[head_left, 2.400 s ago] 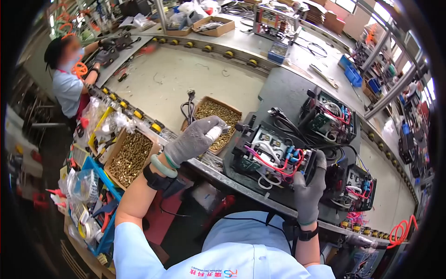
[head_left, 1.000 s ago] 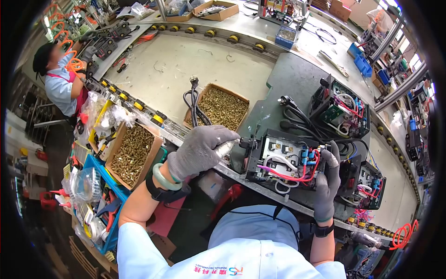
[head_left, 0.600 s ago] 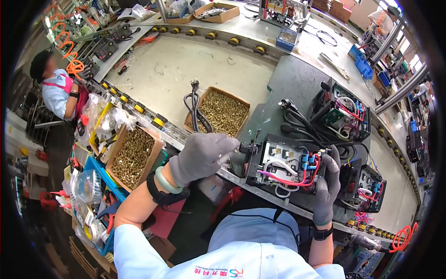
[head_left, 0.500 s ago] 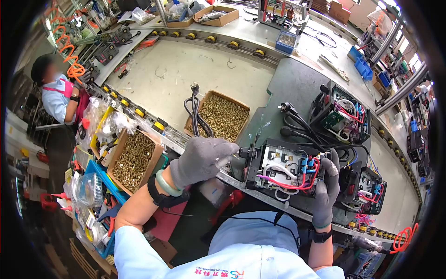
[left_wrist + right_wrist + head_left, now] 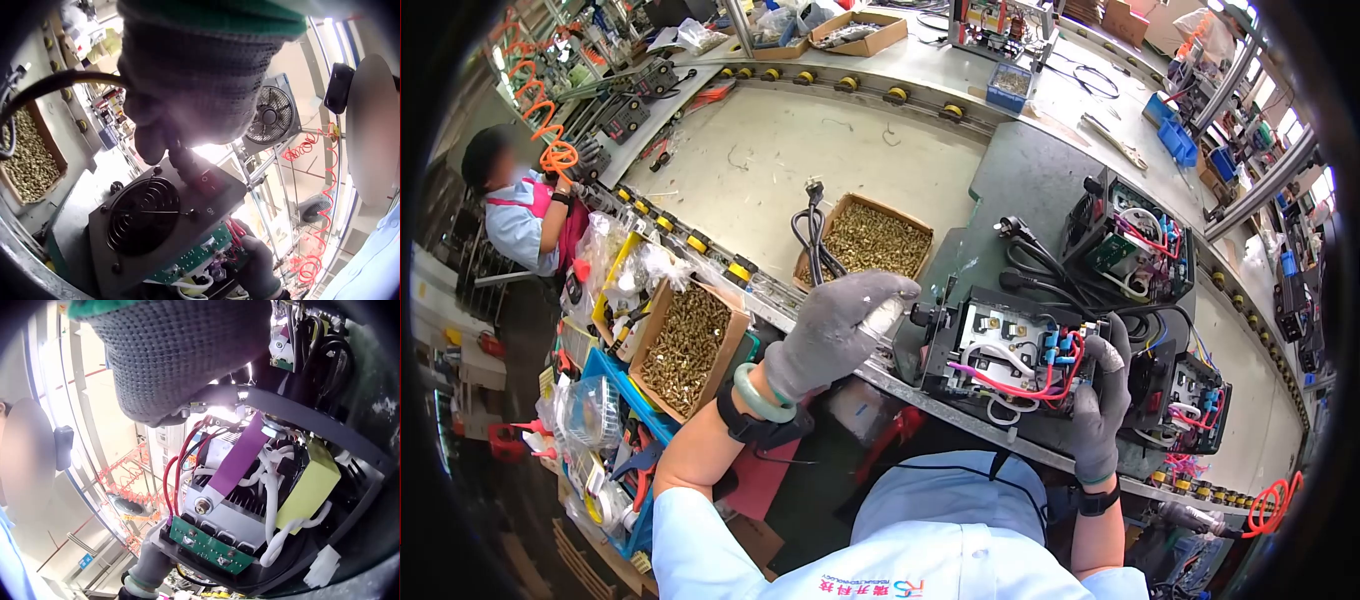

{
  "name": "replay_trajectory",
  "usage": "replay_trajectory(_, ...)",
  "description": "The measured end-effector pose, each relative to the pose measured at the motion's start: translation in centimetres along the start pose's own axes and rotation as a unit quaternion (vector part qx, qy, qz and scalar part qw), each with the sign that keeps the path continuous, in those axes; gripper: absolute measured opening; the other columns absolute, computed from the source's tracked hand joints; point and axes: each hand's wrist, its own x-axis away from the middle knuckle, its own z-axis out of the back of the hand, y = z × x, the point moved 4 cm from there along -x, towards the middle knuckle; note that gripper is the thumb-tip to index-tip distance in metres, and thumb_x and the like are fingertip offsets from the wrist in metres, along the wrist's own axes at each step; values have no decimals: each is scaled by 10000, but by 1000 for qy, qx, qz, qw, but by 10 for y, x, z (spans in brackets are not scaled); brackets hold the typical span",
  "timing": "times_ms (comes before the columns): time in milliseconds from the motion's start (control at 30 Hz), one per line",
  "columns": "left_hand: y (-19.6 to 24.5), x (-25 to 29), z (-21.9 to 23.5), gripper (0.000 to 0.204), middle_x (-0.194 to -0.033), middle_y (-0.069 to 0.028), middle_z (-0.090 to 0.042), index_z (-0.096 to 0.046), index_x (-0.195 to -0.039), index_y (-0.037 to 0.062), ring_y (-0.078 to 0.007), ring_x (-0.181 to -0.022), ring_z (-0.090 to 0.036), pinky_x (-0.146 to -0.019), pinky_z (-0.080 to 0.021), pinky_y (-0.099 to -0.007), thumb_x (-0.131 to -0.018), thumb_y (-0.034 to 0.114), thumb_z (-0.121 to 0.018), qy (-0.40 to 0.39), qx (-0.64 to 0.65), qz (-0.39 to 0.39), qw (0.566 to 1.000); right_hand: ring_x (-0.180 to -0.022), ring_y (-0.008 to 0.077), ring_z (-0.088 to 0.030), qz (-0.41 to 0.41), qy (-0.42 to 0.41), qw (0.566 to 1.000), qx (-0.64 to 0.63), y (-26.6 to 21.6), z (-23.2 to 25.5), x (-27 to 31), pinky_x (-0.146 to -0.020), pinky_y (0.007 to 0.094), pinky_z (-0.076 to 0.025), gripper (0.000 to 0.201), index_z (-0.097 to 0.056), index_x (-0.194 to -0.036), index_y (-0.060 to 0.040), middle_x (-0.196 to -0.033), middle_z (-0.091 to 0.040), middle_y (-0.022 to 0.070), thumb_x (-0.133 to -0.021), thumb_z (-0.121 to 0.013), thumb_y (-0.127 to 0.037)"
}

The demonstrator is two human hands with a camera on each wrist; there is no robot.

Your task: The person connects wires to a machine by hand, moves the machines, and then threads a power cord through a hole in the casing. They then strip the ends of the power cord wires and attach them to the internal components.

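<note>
In the head view my gloved left hand point(image 5: 830, 330) is at the left end panel of an open black unit point(image 5: 1010, 350). The left wrist view shows its fingers curled at a black fitting point(image 5: 181, 156) beside the red switch point(image 5: 206, 184), and a black cord point(image 5: 69, 78) running behind the hand. The cord's plug point(image 5: 812, 190) lies beyond it. At the unit's other end, my right hand point(image 5: 1100, 400) grips the panel between thumb and fingers. Red wires point(image 5: 1020, 385) and white wires show inside. The left fingertips' exact contact is partly hidden.
Boxes of brass fasteners point(image 5: 878, 240) point(image 5: 690, 350) stand beyond and left of my left hand. Two similar units point(image 5: 1130, 235) point(image 5: 1180, 410) and coiled cords point(image 5: 1040, 265) are beside the held unit. A person point(image 5: 525, 215) works at far left.
Since the earliest view, my left fingers have come to the fitting at the unit's left end. The unit and both hands appear farther right. My right hand keeps its grip on the unit.
</note>
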Motion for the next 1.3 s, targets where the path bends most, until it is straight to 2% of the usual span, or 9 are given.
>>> replay_trajectory(67, 5, 0, 9, 249, -1045, -131, -688, -669, -1155, -5, -241, -984, -675, -871, -520, -316, -918, -12, -590, 12, -9, -28, 1000, -1352, 322, -470, -19, 11, 999, -28, 5, -3, 3, -1140, 415, -336, 542, -582, -1265, 39, -1536, -389, 239, -743, -469, -50)
replay_trajectory(167, -8, 4, 18, 278, -1032, -60, -685, -686, -1194, -10, -137, -986, -642, -896, -505, -277, -927, 42, -625, 21, 111, 188, 976, -1346, 312, -472, -42, 23, 997, -58, 6, -4, 4, -1140, 412, -334, 543, -584, -1261, 37, -1538, -386, 235, -739, -467, -53)
replay_trajectory(333, -5, 2, 25, 198, -904, -39, -695, -715, -1079, -10, -92, -850, -644, -807, -527, -253, -901, 69, -678, 48, 190, 281, 939, -1325, 291, -483, -48, 30, 996, -63, 5, -5, 5, -1141, 402, -331, 545, -586, -1257, 34, -1542, -382, 227, -735, -455, -50)
replay_trajectory(400, -6, 2, 20, 134, -870, -23, -688, -713, -1004, -9, -77, -830, -633, -773, -512, -235, -901, 71, -682, -43, 135, 323, 936, -1312, 286, -492, -52, 38, 995, -75, 2, -5, 4, -1134, 403, -338, 539, -588, -1260, 27, -1542, -384, 222, -743, -466, -66)
replay_trajectory(433, -6, 1, 18, 134, -870, -23, -688, -713, -1004, -9, -77, -830, -633, -773, -512, -235, -901, 71, -682, -42, 135, 321, 936, -1312, 286, -492, -50, 38, 995, -74, 2, -5, 4, -1134, 403, -338, 539, -588, -1260, 27, -1542, -384, 222, -743, -466, -66)
replay_trajectory(533, 16, -9, 14, 30, -768, -54, -710, -725, -809, 70, -211, -729, -692, -692, -521, -349, -791, 92, -719, -27, -253, 44, 966, -1375, 263, -438, -54, 22, 996, -74, 2, -6, 5, -1172, 393, -289, 592, -566, -1278, 44, -1567, -346, 197, -715, -396, -25)
replay_trajectory(867, 8, -31, 17, 126, -719, -119, -688, -719, -781, 70, -298, -700, -688, -658, -538, -387, -756, 192, -736, -196, -194, 160, 948, -1389, 273, -425, -56, 28, 996, -67, 4, -6, 7, -1171, 392, -288, 580, -559, -1289, 43, -1564, -353, 201, -734, -410, -37)
replay_trajectory(1067, 3, -33, 9, 98, -741, -134, -676, -716, -816, 46, -288, -698, -678, -660, -534, -359, -773, 130, -743, -151, -135, -14, 979, -1381, 268, -435, -48, 38, 995, -85, 3, -8, 6, -1164, 386, -298, 564, -566, -1280, 44, -1557, -368, 196, -744, -428, -64)
replay_trajectory(1300, -12, 19, -2, 235, -905, -108, -682, -658, -1160, 4, -225, -826, -659, -779, -521, -314, -947, 61, -578, -89, 57, 89, 990, -1344, 333, -477, -44, 50, 995, -81, 5, -5, 7, -1140, 421, -333, 516, -590, -1233, 53, -1512, -413, 257, -742, -475, -56)
